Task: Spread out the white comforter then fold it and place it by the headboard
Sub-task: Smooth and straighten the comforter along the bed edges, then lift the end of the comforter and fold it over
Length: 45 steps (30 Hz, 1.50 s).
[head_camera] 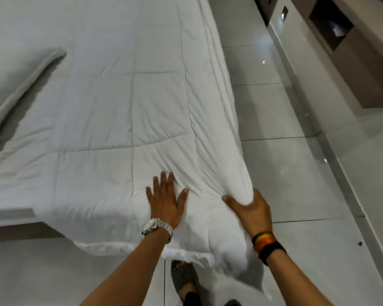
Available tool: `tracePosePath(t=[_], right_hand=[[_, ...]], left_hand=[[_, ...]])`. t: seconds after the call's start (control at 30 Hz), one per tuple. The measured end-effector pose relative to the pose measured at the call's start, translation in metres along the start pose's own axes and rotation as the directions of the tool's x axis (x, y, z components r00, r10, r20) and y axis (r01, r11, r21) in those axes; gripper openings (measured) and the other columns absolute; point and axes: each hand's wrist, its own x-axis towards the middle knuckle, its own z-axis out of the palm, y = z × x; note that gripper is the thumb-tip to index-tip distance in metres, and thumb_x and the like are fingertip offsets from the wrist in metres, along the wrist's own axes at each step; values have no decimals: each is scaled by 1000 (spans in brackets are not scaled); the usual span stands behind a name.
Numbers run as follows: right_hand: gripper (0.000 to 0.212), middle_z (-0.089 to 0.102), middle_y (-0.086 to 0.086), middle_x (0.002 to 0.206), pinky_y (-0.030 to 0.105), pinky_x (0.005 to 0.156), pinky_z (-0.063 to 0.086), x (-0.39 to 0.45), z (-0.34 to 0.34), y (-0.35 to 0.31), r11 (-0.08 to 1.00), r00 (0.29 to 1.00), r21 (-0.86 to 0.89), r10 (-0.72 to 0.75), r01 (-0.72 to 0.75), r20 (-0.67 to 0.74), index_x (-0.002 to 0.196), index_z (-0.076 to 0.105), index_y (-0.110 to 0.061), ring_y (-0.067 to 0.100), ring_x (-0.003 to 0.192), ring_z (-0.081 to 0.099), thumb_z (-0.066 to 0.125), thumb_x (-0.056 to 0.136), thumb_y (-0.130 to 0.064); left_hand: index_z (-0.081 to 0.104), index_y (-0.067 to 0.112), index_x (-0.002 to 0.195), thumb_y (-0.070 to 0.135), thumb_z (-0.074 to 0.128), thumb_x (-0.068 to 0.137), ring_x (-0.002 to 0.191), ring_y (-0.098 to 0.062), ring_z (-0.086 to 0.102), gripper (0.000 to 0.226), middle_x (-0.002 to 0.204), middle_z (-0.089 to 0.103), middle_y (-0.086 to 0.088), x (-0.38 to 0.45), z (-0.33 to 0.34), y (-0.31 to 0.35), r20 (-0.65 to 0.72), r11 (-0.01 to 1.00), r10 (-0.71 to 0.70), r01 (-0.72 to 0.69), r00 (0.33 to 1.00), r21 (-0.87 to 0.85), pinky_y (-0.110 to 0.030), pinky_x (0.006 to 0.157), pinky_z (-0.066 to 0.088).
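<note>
Glossy tiled floor (285, 184) underfoot, bed (9, 214) just ahead. Nearest, right hand (251, 209) with fingers closed on the bunched corner of the white comforter (98, 107); left hand (165, 200) flat, fingers splayed, pressing it down. Farther on, lay smooth across the mattress, a flap (25, 85) turned back far left; best pulled taut from the corner, evenly.

open floor (285, 173) right, cabinet (351, 69) beyond
</note>
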Motion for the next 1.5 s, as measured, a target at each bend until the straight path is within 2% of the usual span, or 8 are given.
tracePosePath(t=[0.23,0.5,0.63,0.73,1.03,1.17,1.27,1.5], right_hand=[[117,30,9,168,60,122,21,-25,-13,78,896,949,-366,303,-253,86,161,34,-30,33,154,29,65,67,-91],[100,25,9,171,53,124,30,-80,64,105,797,815,180,543,-576,203,167,19,-18,34,154,32,59,91,-70],[101,34,8,167,61,109,47,-62,117,103,569,721,455,618,-685,313,165,26,-21,34,147,41,51,88,-81],[104,35,5,167,63,110,45,-39,160,110,426,694,596,635,-680,338,163,29,-32,36,147,42,49,79,-90],[134,33,19,164,69,114,37,-1,226,146,144,667,798,644,-586,374,165,22,-25,44,145,41,57,60,-99],[84,57,8,139,55,120,36,-3,234,157,82,751,885,567,-459,338,131,54,-17,35,142,49,60,80,-84],[65,73,1,103,40,78,61,-15,229,150,171,759,887,600,-428,251,112,62,-15,25,113,65,62,87,-75],[54,73,5,132,44,85,63,-72,193,162,71,781,826,378,-560,497,137,65,-25,29,113,74,67,94,-59]], left_hand=[[-1,26,166,67,12,100,158,-25,-19,79,172,-16,-3,-7,13,-5,73,981,108,-118,991,155,-51,126,-9],[7,17,166,50,38,104,160,-24,-3,77,174,-4,-6,-94,42,-78,-159,967,-146,107,976,-233,-39,129,0],[-4,26,165,69,25,102,158,-30,14,82,173,2,-5,-115,57,-135,219,306,-754,626,619,-717,-47,128,13],[2,30,166,84,19,92,157,-32,17,93,174,7,-3,-91,73,-180,531,-260,-772,588,350,-765,-56,123,26],[41,31,154,92,57,69,133,-31,54,106,154,50,-6,-8,119,-246,596,-635,-578,153,558,-758,-55,117,37],[46,26,152,81,69,73,130,-34,56,99,146,55,-9,-17,138,-273,642,-700,-439,208,629,-683,-57,111,44],[42,25,154,77,74,71,135,-40,51,103,151,50,-14,-27,140,-286,648,-709,-364,253,669,-659,-62,113,40],[58,23,142,66,73,82,118,-30,68,76,135,68,-8,-61,112,-259,603,-660,-419,228,679,-716,-48,99,54]])
